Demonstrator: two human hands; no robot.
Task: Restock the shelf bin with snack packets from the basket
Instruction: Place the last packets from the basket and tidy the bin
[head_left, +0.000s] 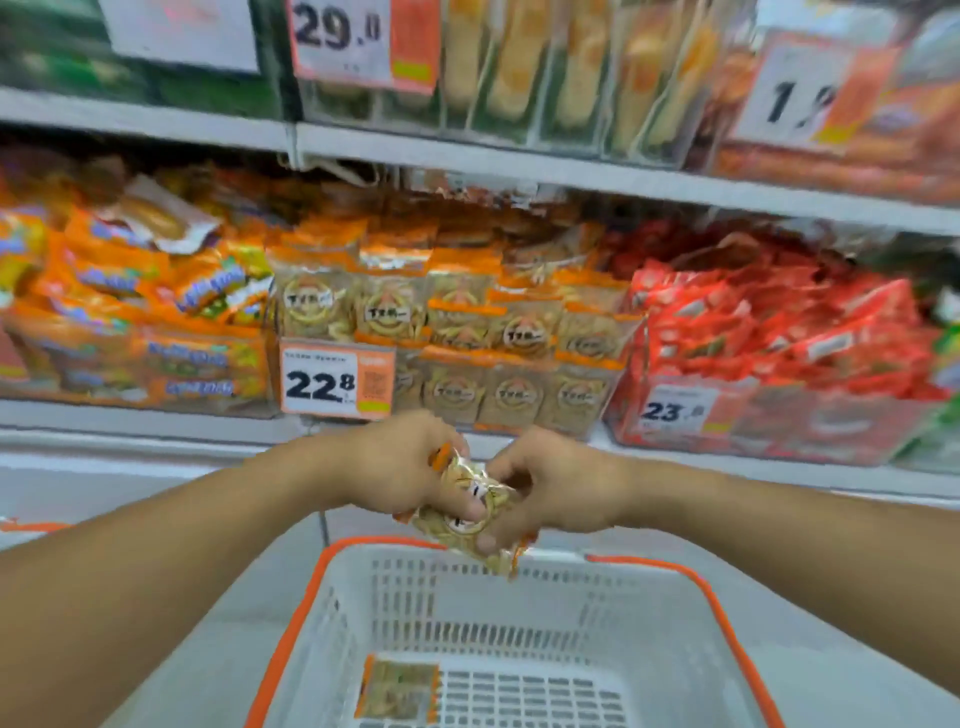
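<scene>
Down in the near basket (524, 613) one snack packet (399, 688) lies at the bottom left, so the job looks nearly done. Just above the far rim, the left hand (400, 467) and right hand (550, 488) both grip a small bunch of packets (470, 512), fingers curled round them. Beyond, the shelf bin (457, 332) behind the 22.8 price tag (335, 384) is stacked high already, with little room visible. Orange packs (135, 312) crowd its left, red packs (779, 332) its right.

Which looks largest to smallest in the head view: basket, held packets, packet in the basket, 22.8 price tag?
1. Basket
2. Held packets and 22.8 price tag: look alike, unranked
3. Packet in the basket: slightly smaller, though nearness makes this unsure
</scene>
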